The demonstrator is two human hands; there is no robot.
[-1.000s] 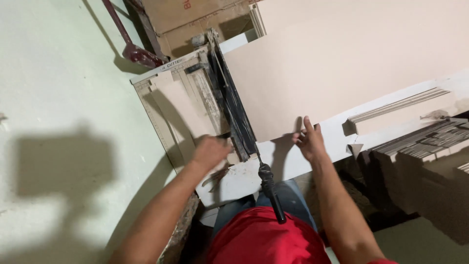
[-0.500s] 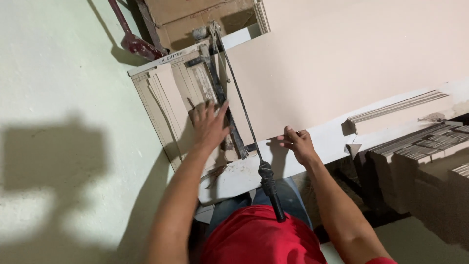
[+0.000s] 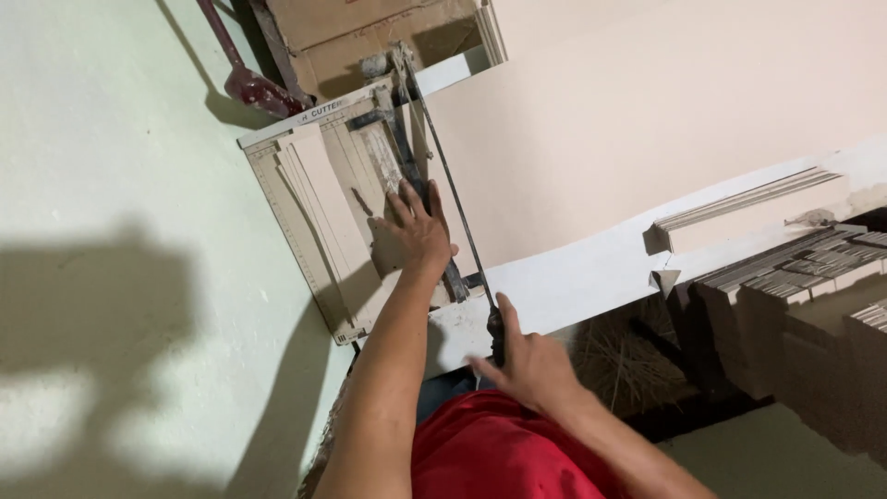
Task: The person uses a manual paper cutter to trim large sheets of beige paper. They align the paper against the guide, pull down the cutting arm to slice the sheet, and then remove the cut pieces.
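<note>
The manual tile cutter (image 3: 319, 199) lay on the pale floor, its ruled white base tilted across the upper middle of the view. The left hand (image 3: 414, 231) rested flat on the cutter's bed, fingers spread wide and pressed down on the narrow beige tile strip (image 3: 323, 199) just left of the cutter's dark guide rail (image 3: 420, 185). The thumb reached toward the rail; whether it touched could not be told.

The right hand (image 3: 527, 362) sat at the near end of the cutter, below its base, on the black grip of the lever handle (image 3: 496, 325). Its fingers were loosely open around the grip, the thumb raised along it; a firm closing on the handle could not be made out, as the hand was blurred. From the grip the thin metal rod (image 3: 453, 189) ran up along the rail toward the far end of the cutter.

A large beige tile (image 3: 647, 111) lay to the right of the rail, reaching well beyond the cutter's base and over a white board (image 3: 591, 273). Right of the cutter, past that board, stood stacks of tiles seen edge-on (image 3: 804, 277). Beyond the cutter's far end lay a cardboard box (image 3: 370, 37) and, just left of it, a dark red tool (image 3: 245, 83). The person's red shirt (image 3: 490, 453) filled the lower edge, below the cutter.
</note>
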